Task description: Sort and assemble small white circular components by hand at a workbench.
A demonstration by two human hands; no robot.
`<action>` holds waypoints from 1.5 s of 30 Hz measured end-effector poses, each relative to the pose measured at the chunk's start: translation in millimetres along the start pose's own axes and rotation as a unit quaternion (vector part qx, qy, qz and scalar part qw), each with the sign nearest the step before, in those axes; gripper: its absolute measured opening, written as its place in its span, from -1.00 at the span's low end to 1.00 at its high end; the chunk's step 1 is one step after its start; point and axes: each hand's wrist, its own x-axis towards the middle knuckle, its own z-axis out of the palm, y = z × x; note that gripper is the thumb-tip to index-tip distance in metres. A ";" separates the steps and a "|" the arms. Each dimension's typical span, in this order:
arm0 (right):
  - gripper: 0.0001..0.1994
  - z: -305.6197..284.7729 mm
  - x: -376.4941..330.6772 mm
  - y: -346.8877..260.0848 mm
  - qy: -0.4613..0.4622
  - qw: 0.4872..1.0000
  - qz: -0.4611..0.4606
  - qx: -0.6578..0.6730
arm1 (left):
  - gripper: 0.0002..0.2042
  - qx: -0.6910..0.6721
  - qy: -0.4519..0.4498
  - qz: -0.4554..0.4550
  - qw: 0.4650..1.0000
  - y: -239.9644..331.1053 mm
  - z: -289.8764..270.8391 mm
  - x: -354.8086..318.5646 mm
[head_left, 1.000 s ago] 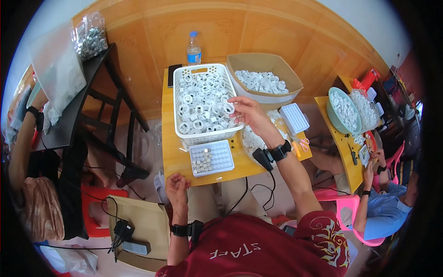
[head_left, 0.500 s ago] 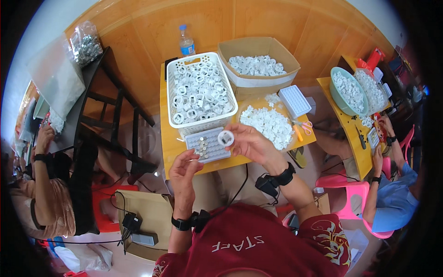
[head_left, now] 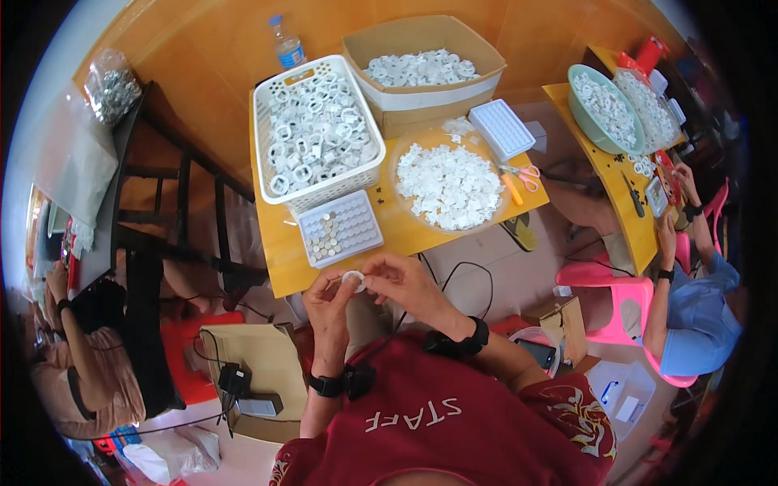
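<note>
My left hand (head_left: 327,306) and my right hand (head_left: 403,285) are together just off the front edge of the yellow table. Between their fingertips is a small white round plastic part (head_left: 353,277), gripped from both sides and partly covered by the fingers. Beyond them on the table lies a pale sorting tray (head_left: 356,219) with rows of hollows. Several small silvery discs (head_left: 325,236) sit at its left side. Behind the tray stands a white plastic basket (head_left: 369,156) heaped with similar round white parts (head_left: 316,130).
Right of the basket, a round tray (head_left: 399,188) holds a heap of small white pieces. An orange-handled tool (head_left: 512,189) and pink scissors (head_left: 530,179) lie beside it. Behind are a cardboard box (head_left: 421,105), another pale tray (head_left: 502,128) and a bottle (head_left: 288,47). Co-workers sit left and right.
My right hand has brought the round part back from above the tray toward my body. My left hand, apart before, now grips it too. The view has shifted, showing the table higher and further left.
</note>
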 end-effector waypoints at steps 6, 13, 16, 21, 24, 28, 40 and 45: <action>-0.88 -2.2 5.1 5.1 0.024 0.999 0.011 0.030 | -0.80 -0.197 -0.060 -0.086 0.975 -6.8 -10.0 2.3; -0.89 -1.7 10.7 1.4 0.014 0.992 0.063 0.113 | -0.76 -0.235 -0.097 -0.076 0.964 -9.9 -16.3 4.2; -0.88 0.7 15.5 1.4 0.002 0.996 0.061 0.070 | -0.75 -0.261 -0.108 -0.076 0.956 -10.9 -22.1 6.2; -0.87 -2.2 50.6 1.7 0.054 0.954 -0.122 -0.269 | -0.75 -0.278 -0.053 -0.080 0.956 -8.0 -37.3 10.2; -0.83 0.3 71.5 -3.1 0.055 0.884 -0.211 -0.414 | -0.76 -0.291 -0.044 -0.079 0.953 -5.2 -41.5 11.4; -0.74 10.5 94.2 3.0 0.034 0.784 -0.310 -0.537 | -0.76 -0.293 -0.043 -0.080 0.952 -8.2 -47.2 12.4; -0.81 -2.8 91.4 5.4 -0.022 0.695 -0.332 -0.638 | -0.77 -0.319 -0.047 -0.089 0.943 -15.9 -52.9 16.1; -0.81 -10.6 83.0 5.1 -0.019 0.721 -0.329 -0.609 | -0.75 -0.311 -0.033 -0.093 0.945 -13.6 -49.8 14.9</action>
